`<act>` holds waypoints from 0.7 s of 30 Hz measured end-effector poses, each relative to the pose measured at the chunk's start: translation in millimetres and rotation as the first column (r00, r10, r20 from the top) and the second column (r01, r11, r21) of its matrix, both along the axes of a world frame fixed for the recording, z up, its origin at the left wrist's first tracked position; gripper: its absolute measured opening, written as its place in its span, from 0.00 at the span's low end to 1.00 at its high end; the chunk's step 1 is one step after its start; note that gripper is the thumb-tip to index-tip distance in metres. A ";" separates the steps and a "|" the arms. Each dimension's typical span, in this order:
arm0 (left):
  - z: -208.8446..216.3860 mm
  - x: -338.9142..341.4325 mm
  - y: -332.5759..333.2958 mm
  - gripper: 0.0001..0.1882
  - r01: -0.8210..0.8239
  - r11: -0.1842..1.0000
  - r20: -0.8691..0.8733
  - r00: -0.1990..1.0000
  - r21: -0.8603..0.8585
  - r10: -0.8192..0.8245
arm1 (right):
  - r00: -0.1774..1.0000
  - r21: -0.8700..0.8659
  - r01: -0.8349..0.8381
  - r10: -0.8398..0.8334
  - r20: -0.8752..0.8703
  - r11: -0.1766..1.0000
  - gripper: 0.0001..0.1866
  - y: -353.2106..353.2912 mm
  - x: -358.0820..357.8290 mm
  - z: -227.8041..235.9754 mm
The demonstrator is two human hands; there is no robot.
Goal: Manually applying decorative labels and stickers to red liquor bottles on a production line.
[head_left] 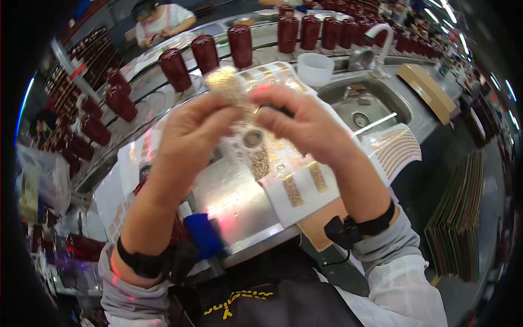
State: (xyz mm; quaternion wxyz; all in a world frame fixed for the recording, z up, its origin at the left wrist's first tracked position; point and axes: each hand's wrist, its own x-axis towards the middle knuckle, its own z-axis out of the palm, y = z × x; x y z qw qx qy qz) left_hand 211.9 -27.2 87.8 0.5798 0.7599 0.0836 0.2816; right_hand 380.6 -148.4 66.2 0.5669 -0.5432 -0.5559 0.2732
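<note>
In front of me my left hand and my right hand are raised over the worktop, their fingertips closed on the two sides of a gold-patterned decal strip. It is blurred, and its middle is partly behind my fingers. Its lower end hangs down, with a dark round mark and a gold patterned piece below it. Under my right hand lie white decal sheets with gold strips on them. A bare metal plate shines beneath my hands.
Dark red glossy vases stand along a conveyor at the back and left. A white bowl sits by a metal sink with a faucet. A cardboard box is at right. Another person works across the conveyor.
</note>
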 end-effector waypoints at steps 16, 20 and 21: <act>-11.5 -1.3 41.0 0.11 -0.229 0.855 -0.097 0.973 -0.464 0.208 | 0.933 -0.274 0.223 -0.286 -0.217 0.935 0.15 18.2 99.7 -40.7; -8.8 -20.4 48.8 0.14 -0.272 0.872 -0.215 0.956 -0.407 0.198 | 0.814 -0.473 0.523 -0.251 0.524 0.709 0.15 46.8 159.8 -89.9; -8.6 -28.8 48.6 0.13 -0.301 0.871 -0.231 0.947 -0.388 0.224 | 0.583 -0.339 0.674 -0.191 0.790 0.656 0.15 49.7 165.5 -108.0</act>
